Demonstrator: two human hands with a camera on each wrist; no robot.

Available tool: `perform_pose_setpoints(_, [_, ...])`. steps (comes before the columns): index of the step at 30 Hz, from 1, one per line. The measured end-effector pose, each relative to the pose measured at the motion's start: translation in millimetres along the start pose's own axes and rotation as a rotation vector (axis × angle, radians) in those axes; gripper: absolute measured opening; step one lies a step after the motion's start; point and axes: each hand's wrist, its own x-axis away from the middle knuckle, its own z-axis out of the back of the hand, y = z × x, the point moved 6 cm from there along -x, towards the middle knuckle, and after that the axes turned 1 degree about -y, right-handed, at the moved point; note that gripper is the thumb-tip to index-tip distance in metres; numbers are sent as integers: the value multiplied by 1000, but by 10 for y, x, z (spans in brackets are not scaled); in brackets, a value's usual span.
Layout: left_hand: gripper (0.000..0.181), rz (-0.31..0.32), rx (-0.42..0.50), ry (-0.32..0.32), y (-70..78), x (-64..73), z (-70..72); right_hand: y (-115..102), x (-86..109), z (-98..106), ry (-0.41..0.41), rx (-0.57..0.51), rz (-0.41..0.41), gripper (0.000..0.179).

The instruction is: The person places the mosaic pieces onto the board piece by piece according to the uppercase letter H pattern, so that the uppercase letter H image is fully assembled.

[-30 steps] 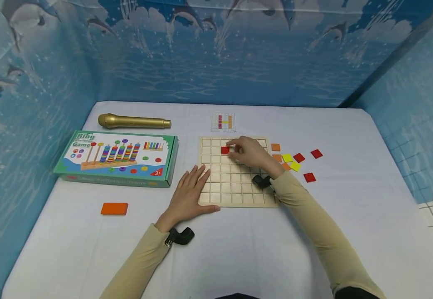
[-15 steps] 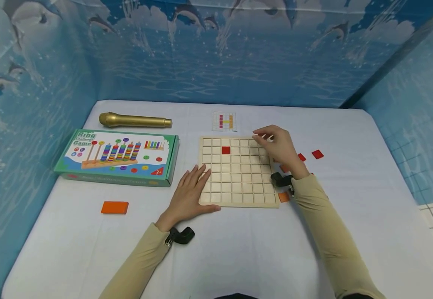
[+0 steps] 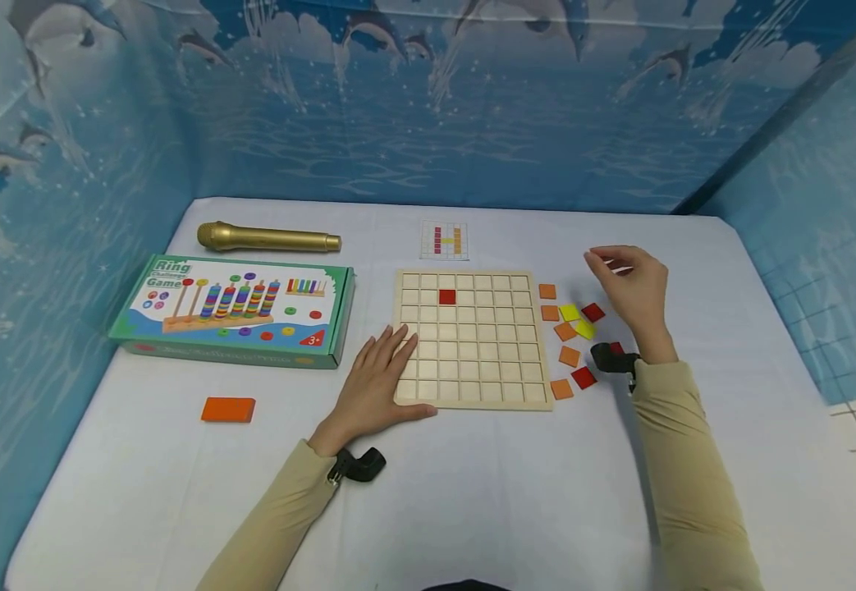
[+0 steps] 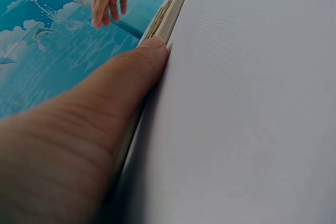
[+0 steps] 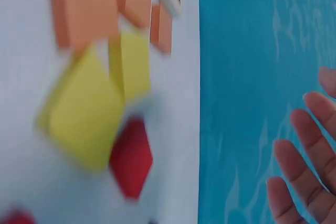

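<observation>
Head view: box (image 3: 234,312) at left reads "Ring Challenge Game" and "3+"; print on its side panel too small to read. Gold microphone (image 3: 268,238) behind it, orange block (image 3: 228,410) in front. Picture card (image 3: 444,240) behind the grid board (image 3: 474,405): red column, yellow bar, orange column. One red tile (image 3: 446,297) sits on the board, second row from the back, third column from left. Loose orange tiles (image 3: 569,356), yellow tiles (image 3: 569,312) and red tiles (image 3: 583,377) lie right of the board. Left hand (image 3: 368,390): fingers straight, spread at the board's left edge. Right hand (image 3: 636,287): loosely bent above the table, beyond the loose tiles.

Vs earlier: right hand was at the red tile 1.0 s ago, over the board's right edge 0.5 s ago; now clear of it. Red tile same cell, left hand same spot.

Left wrist: thumb (image 4: 126,80) against the board edge, not clamped.

Right wrist: blurred tiles; right-hand fingers apart, nothing seen in them.
</observation>
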Motion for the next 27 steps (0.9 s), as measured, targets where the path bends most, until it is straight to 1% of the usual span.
perform_pose_setpoints(2, [106, 0, 8, 3, -1, 1, 1, 377, -46, 15, 43, 53, -37, 37])
perform_pose_setpoints(4, [106, 3, 6, 1, -3, 1, 0, 593, -59, 71, 42, 123, -84, 44])
perform_pose_setpoints(7, [106, 4, 3, -2, -4, 0, 0, 749, -30, 175, 31, 193, -169, 54])
perform_pose_setpoints(9, [106, 1, 3, 0, -4, -1, -2, 803, 9, 233, -8, 236, -241, 62])
perform_pose_setpoints(12, [106, -1, 0, 2, -7, -2, -7, 902, 64, 275, -80, 264, -339, 71])
perform_pose_setpoints(14, [106, -3, 0, 5, -7, -2, -5, 935, 109, 293, -129, 263, -392, 75])
perform_pose_setpoints(16, [105, -4, 1, 7, -5, -2, -2, 946, 148, 297, -177, 262, -425, 77])
perform_pose_setpoints(21, [105, -3, 4, 4, 2, -1, 3, 891, 249, 298, -281, 246, -513, 82])
perform_pose_setpoints(24, [105, -1, 1, 1, 3, 0, 3, 805, 306, 317, -328, 261, -575, 80])
perform_pose_setpoints(27, [105, 1, -2, -4, 5, -1, 2, 653, 343, 359, -348, 294, -619, 71])
